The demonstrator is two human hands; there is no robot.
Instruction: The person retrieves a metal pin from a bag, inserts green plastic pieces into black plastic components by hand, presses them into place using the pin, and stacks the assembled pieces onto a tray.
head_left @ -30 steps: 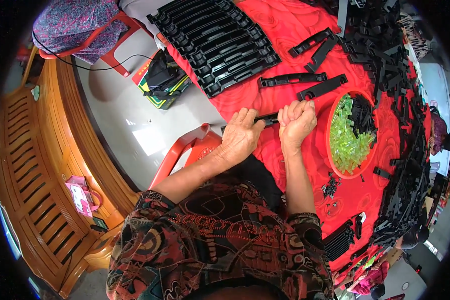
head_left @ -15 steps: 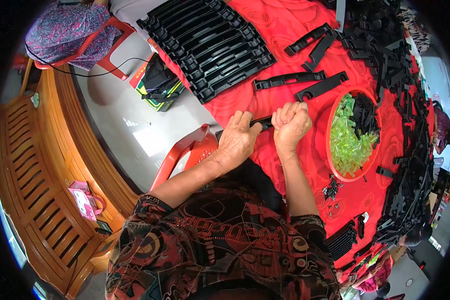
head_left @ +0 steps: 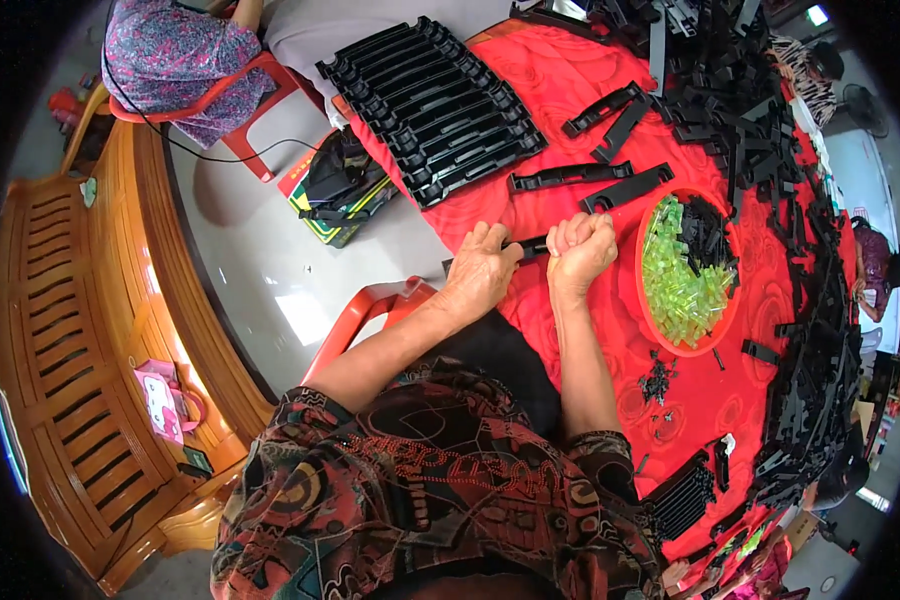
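Left hand (head_left: 482, 270) fingers are curled over a slim black plastic piece (head_left: 534, 247), while the right hand (head_left: 581, 252) is balled into a fist at its right end; what is gripped inside cannot be told. The piece is held low by the near edge of the red-covered bench (head_left: 533, 312). It is probably best kept steady by the left, with force from the right applied straight, without twisting.

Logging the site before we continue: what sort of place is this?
Probably a home room used for handwork: a slatted wooden bench, a red tablecloth and a heap of black parts suggest it.
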